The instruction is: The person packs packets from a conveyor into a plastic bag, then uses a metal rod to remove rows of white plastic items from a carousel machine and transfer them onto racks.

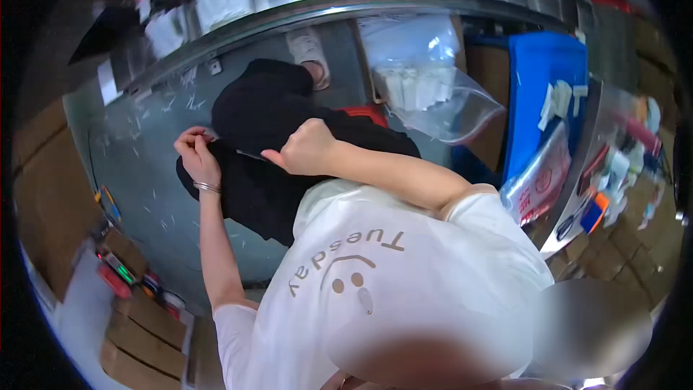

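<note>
My left hand (198, 159), with a bracelet at the wrist, is over my left knee. Its thumb and fingertips are pinched together. What they hold, if anything, is too small to make out. My right hand (307, 147) is closed in a fist above my lap, its thumb pointing toward the left hand. From under that thumb a thin greyish strip (250, 154) sticks out to the left; its kind does not show. Black trousers (267, 112) lie beneath both hands.
A metal-edged bench (289, 16) runs across the far side. Beneath it, a clear plastic bag (426, 90) holds several white pieces. To the right stand a blue bin (548, 65) and a side table with scissors (565, 227). Cardboard boxes (144, 336) stand at lower left. White scraps litter the floor.
</note>
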`<state>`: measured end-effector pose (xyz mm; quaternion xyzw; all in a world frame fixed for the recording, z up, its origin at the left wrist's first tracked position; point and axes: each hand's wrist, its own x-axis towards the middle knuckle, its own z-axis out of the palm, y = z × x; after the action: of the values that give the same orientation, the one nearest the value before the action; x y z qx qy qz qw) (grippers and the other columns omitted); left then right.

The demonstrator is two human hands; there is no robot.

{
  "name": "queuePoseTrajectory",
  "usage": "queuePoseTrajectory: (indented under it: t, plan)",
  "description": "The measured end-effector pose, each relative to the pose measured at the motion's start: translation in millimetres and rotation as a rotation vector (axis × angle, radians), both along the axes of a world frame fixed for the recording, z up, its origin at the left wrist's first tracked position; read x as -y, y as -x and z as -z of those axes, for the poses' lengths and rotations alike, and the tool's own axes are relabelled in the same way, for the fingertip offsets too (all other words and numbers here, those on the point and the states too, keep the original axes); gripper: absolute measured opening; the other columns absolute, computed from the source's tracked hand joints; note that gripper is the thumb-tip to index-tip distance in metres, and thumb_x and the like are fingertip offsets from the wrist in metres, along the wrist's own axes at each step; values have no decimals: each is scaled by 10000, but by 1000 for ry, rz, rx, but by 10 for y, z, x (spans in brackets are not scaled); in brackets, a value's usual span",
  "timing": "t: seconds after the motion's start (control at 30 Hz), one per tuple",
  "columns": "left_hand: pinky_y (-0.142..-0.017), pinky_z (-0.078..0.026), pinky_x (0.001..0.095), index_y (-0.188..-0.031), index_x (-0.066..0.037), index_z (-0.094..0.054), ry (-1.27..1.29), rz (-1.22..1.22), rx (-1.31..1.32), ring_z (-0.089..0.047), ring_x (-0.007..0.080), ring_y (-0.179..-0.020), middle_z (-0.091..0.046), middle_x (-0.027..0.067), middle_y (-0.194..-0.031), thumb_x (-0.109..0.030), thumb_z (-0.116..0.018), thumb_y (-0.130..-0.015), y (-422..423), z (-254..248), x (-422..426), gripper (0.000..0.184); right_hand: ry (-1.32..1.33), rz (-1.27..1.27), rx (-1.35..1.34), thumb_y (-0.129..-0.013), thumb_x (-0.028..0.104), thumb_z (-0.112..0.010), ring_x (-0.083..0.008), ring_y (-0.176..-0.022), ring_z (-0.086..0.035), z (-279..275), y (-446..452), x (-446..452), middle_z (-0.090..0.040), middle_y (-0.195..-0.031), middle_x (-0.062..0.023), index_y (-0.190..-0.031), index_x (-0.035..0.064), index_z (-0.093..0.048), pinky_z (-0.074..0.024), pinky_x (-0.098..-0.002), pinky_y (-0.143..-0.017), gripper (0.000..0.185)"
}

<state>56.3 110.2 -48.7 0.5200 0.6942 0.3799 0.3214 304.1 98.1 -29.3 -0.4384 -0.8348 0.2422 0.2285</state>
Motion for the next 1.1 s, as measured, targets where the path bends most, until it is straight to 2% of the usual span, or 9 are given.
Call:
queuePoseTrajectory:
  t: [0.23, 0.47, 0.57, 0.63, 0.7, 0.77, 0.93, 1.0, 1.1]
  plan:
    - [-711, -481, 267, -934, -33, -388, 9, 47, 66, -545, 138, -739, -539, 115, -967, -22, -398, -918, 33, 108, -106, 22, 100, 141, -360, -761, 199, -689, -246, -560, -559, -560, -1032, 218, -538, -587, -86, -634, 61, -583, -425, -343, -511, 215]
    - [-723, -446, 269, -955, -32, -417, -114, -100, 78, -508, 143, -734, -552, 101, -903, -72, -452, -933, -691, -16, 23, 58, 262, 781, 34, -789, 62, -635, -274, -679, -608, -292, -2694, 696, -600, -759, -143, -855, -7, -612, -477, -323, -609, 98]
    - [-709, -422, 332, -903, -36, -446, -469, 329, -130, -510, 205, -749, -526, 103, -832, -17, -458, -873, -1411, -261, 226, 38, 399, 841, 122, -803, 110, -624, -314, -758, -626, 176, -2915, 659, -618, -819, -169, -899, -10, -623, -492, -360, -678, 153]
    - [-639, -428, 353, -806, -60, -505, -415, 600, -38, -519, 244, -686, -534, 111, -736, 1, -518, -782, -1988, -506, 286, 67, 514, 848, 188, -809, 132, -615, -335, -800, -630, 467, -2981, 582, -631, -864, -183, -920, -10, -629, -495, -380, -710, 181]
    - [-548, -437, 347, -873, -52, -554, -262, 861, 181, -533, 270, -599, -555, 117, -718, 8, -579, -720, -2499, -499, 303, 167, 784, 641, 512, -811, 140, -578, -365, -862, -619, 767, -3061, 433, -633, -960, -203, -955, 4, -640, -485, -428, -754, 208]
    - [-554, -447, 334, -923, -51, -561, -325, 1023, 129, -535, 254, -644, -558, 107, -766, -54, -619, -736, -2876, -480, 303, 196, 722, 504, 611, -816, 130, -546, -373, -870, -616, 1207, -3237, 380, -632, -972, -202, -943, -1, -638, -484, -435, -763, 204]
    - [-571, -456, 296, -985, -51, -575, -319, 1181, -234, -527, 212, -732, -540, 69, -903, -155, -584, -796, -3166, -249, 368, 216, 713, 348, 766, -823, 112, -473, -382, -906, -602, 1353, -3271, 134, -624, -974, -206, -908, 9, -635, -476, -441, -807, 209]
    - [-582, -457, 286, -1011, -49, -583, -285, 1238, -354, -524, 200, -758, -530, 57, -944, -166, -555, -807, -3152, -226, 352, 237, 837, 572, 674, -802, 96, -515, -373, -942, -612, 1519, -3281, 145, -621, -951, -244, -917, -49, -583, -491, -439, -817, 197]
    - [-604, -461, 285, -1059, -42, -584, -234, 1315, -435, -526, 186, -764, -527, 47, -957, -156, -535, -779, -3096, -231, 357, 306, 734, 508, 786, -815, 93, -486, -365, -931, -621, 1884, -3367, 250, -620, -959, -266, -983, -63, -551, -496, -442, -812, 238]
